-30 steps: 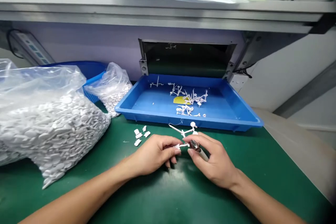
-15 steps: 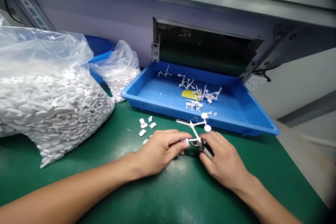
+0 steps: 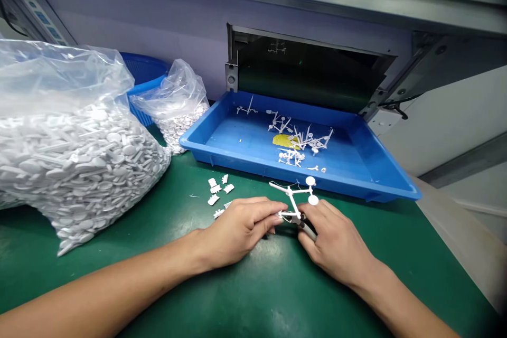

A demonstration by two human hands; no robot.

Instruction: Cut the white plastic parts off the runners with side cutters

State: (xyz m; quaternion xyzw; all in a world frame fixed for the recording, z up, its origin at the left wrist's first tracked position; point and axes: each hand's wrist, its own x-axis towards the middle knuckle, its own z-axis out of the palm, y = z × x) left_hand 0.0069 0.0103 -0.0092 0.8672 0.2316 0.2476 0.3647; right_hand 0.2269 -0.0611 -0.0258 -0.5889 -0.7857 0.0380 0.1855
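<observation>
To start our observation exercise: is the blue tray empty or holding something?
Holding something: the tray has white plastic runners lying on its floor.

My left hand [image 3: 237,232] rests palm-down, fingers curled inward, with my bare left forearm [image 3: 99,281] reaching in low from the lower left. My right hand [image 3: 338,251] sits just beside that hand, fingers bent and pinched closed, with my bare right forearm [image 3: 412,296] angling in from the lower right.
</observation>
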